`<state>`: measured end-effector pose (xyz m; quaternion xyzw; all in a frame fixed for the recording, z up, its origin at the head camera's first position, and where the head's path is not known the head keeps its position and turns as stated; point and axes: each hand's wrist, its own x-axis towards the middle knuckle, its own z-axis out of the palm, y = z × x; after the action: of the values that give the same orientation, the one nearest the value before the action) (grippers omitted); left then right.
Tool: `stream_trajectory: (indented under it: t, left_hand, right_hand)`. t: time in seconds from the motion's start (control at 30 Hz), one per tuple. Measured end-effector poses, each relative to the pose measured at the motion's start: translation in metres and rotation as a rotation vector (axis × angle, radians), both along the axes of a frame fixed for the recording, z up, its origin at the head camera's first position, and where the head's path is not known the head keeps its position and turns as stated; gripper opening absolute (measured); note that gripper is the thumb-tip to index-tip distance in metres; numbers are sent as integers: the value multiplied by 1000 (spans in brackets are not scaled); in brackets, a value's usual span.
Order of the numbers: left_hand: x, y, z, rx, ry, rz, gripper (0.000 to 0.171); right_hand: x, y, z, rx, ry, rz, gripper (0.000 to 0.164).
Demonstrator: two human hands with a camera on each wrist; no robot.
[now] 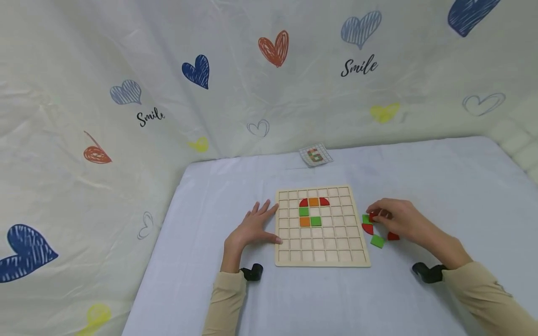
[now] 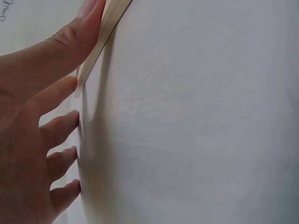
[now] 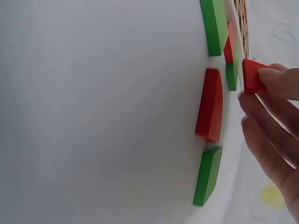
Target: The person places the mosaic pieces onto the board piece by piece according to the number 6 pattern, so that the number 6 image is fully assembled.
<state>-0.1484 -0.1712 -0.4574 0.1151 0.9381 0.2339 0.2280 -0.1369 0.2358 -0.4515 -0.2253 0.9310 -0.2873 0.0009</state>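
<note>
A square wooden grid board (image 1: 335, 244) lies on the table, holding red quarter-round tiles (image 1: 324, 201), orange square tiles (image 1: 304, 222) and green square tiles (image 1: 316, 221) in its upper left cells. My left hand (image 1: 253, 226) is spread at the board's left side, with thumb and fingertips at its edge (image 2: 108, 32). Right of the board, my right hand (image 1: 399, 217) pinches a red tile (image 3: 252, 77) between thumb and fingers, raised above the table in the right wrist view. Below it lie loose red tiles (image 1: 367, 228) and green tiles (image 1: 377, 241); one green piece (image 3: 208, 176) is plain only in the right wrist view.
A small card (image 1: 316, 155) with a coloured figure on a grid lies at the table's back edge. White cloth covers the table (image 1: 235, 186). Behind it hangs a pale curtain (image 1: 227, 28) printed with hearts and words. Black straps with camera mounts (image 1: 428, 272) sit on both wrists.
</note>
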Motion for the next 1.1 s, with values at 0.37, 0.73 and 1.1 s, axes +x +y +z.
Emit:
stream_trajectory:
  t: [0.37, 0.73, 1.1]
  left_hand:
    - [-2, 1, 0, 0, 0, -2, 107]
    - [0, 0, 1, 10, 9, 3, 105]
    - [2, 0, 2, 21, 0, 22, 106]
  right_hand:
    - [-11, -22, 7, -73, 4, 111, 23]
    - [-21, -49, 13, -79, -97, 165, 19]
    - [-31, -77, 4, -97, -164, 233, 10]
